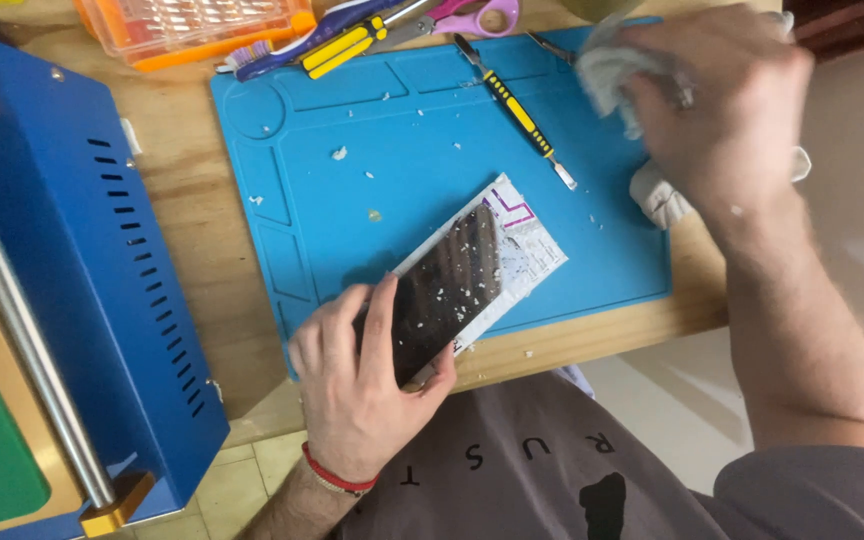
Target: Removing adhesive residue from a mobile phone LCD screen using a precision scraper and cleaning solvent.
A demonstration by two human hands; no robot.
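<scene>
A dark phone, speckled with white crumbs, is held at the lower centre of the frame by the left hand, whose fingers are clamped around its lower end. The phone lies tilted on a blue mat, with a white sheet under its upper end. At the upper right, the right hand is closed around a crumpled grey cloth, held over the mat's far right corner. A second bit of white cloth is seen just below that hand, at the mat's right edge. A yellow-and-black tool lies on the mat between the two hands. Along the top edge, an orange case, a toothbrush, a yellow screwdriver and pink scissors are laid on the wooden counter. The left of the frame is filled by a blue machine with a steel roller.
</scene>
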